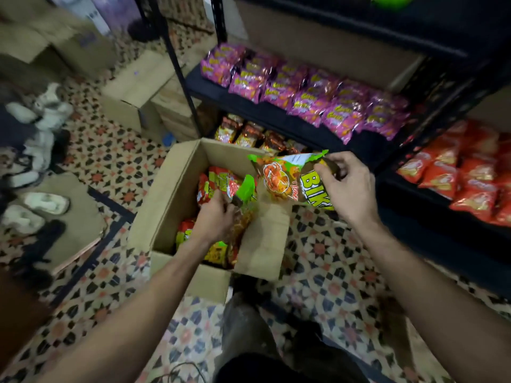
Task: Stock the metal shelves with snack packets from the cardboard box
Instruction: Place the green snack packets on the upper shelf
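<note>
An open cardboard box stands on the patterned floor and holds several red, yellow and green snack packets. My left hand is inside the box and grips the top of a green-edged packet. My right hand pinches the upper edge of another green and orange packet, lifted above the box's right side. Black metal shelves stand just behind the box, with pink packets on one level and brown-orange packets below.
A second shelf unit at the right carries red packets. More cardboard boxes sit at the back left. Flattened cardboard, slippers and shoes lie on the floor at the left. My leg is below the box.
</note>
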Demonstrator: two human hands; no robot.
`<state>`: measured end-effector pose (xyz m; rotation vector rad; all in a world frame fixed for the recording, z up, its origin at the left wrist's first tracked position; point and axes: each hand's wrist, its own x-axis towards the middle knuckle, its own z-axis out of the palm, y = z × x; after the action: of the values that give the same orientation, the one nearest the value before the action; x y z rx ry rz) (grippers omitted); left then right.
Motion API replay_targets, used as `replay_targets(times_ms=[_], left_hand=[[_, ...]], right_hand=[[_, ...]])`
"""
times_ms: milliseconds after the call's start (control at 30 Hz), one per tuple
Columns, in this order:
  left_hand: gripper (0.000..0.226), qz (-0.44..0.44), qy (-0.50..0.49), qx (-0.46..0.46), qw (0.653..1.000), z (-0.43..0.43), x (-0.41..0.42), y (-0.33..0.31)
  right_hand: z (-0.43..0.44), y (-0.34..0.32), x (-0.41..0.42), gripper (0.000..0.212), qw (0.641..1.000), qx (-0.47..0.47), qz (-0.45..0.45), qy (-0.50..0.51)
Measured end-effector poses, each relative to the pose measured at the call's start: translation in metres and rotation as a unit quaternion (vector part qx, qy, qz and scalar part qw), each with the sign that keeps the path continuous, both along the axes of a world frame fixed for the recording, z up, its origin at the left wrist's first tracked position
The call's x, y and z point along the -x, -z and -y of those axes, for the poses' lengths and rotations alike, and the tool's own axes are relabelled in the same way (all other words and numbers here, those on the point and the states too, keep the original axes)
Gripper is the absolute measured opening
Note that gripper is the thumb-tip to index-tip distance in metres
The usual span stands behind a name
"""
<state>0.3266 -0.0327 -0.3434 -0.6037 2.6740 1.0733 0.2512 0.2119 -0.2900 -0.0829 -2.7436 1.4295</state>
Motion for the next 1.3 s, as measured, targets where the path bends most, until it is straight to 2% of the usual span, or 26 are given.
replay_targets(times_ms=[167,333,633,767,900,1167,1233,1300], left_hand=[[0.006,-0.114,0.076,0.018,0.99,-0.042,0.014,-0.077],[0.003,-0.159,0.117,-0.016,0.98,-0.086,0.041,-0.141],[0.013,-0.281,0.194,-0.037,0.939,-0.162,0.112,-0.258],[0.01,-0.353,0.164,-0.017,0.921,-0.166,0.139,-0.297],[0.012,-0.408,0.094,-0.036,0.907,-0.159,0.17,-0.324],[0.015,-0.515,0.001,0.0,0.857,-0.14,0.268,-0.37],[0.015,-0.523,-0.003,-0.001,0.852,-0.135,0.297,-0.373],[0.015,-0.522,0.01,-0.012,0.853,-0.129,0.324,-0.375]], right_hand=[[-0.061,-0.069,-0.003,0.022,0.997,0.0,-0.079,0.001],[-0.121,-0.135,0.003,0.029,0.986,-0.001,-0.161,0.035],[-0.192,-0.256,0.026,0.025,0.951,-0.026,-0.3,0.068],[-0.196,-0.292,0.04,0.022,0.935,-0.042,-0.345,0.064],[-0.185,-0.321,0.068,0.021,0.921,-0.053,-0.38,0.066],[-0.125,-0.354,0.176,0.019,0.85,-0.152,-0.501,0.056],[-0.117,-0.363,0.206,0.02,0.84,-0.198,-0.5,0.069],[-0.112,-0.371,0.235,0.023,0.845,-0.251,-0.468,0.063]])
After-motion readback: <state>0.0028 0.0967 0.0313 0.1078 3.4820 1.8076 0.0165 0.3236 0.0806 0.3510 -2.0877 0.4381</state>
